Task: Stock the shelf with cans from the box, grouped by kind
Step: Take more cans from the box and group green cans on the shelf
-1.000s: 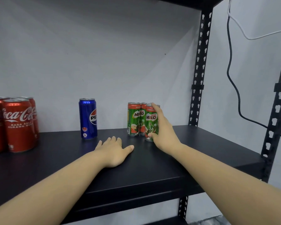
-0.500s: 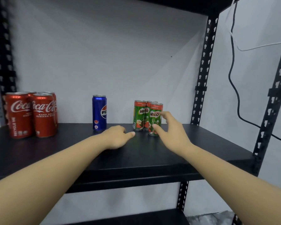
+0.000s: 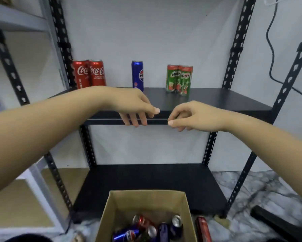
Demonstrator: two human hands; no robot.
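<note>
Left hand (image 3: pixel 134 105) empty, fingers (image 3: pixel 135 120) loosely drooped | right hand (image 3: pixel 195 116) empty, fingers loosely curled | shelf (image 3: pixel 216 100): Coca-Cola cans (image 3: pixel 89 74) left, Pepsi can (image 3: pixel 137 75) centre, Milo cans (image 3: pixel 179 78) right | box (image 3: pixel 146 201) below holds more cans (image 3: pixel 146 227)

Bare forearms, no sleeves, trimmed nails.

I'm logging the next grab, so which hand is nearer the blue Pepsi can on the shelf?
Left. The left hand hangs just below and in front of the Pepsi can; the right hand is farther off to its right, below the Milo cans.
</note>
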